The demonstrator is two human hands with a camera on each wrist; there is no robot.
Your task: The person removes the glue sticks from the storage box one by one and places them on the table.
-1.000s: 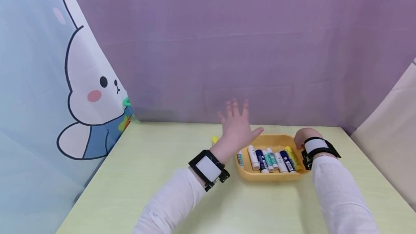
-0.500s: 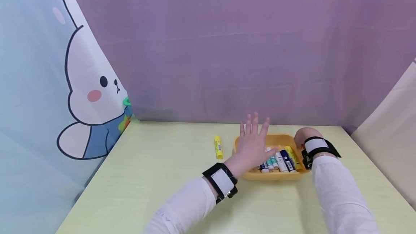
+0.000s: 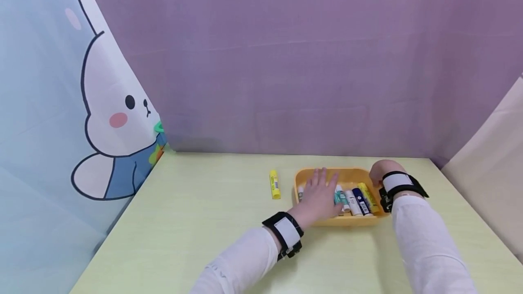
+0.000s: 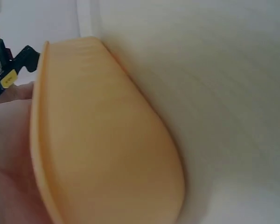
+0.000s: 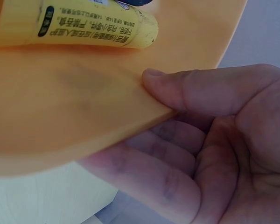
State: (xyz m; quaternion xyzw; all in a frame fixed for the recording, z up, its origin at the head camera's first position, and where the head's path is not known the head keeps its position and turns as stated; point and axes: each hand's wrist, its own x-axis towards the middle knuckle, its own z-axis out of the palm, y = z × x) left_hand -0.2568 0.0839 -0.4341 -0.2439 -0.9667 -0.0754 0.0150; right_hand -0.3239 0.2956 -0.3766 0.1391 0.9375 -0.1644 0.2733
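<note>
An orange plastic tray on the table holds several glue sticks in white, navy, teal and yellow. My right hand grips its right rim; in the right wrist view the thumb lies inside the wall and the fingers curl beneath it. Beside that thumb lies a yellow glue stick. Over the left half of the tray is my left hand, palm down with fingers extended among the glue sticks, hiding some of them. The left wrist view shows the tray's outer wall with part of the hand above the rim.
A lone yellow glue stick lies on the pale green table, left of the tray. Behind the table hangs a purple cloth. A blue cloth with a rabbit picture hangs at the left.
My left hand has moved right and down from above the tray's left end onto the glue sticks, bringing the lone yellow stick into full view. My right hand keeps its grip on the rim.
</note>
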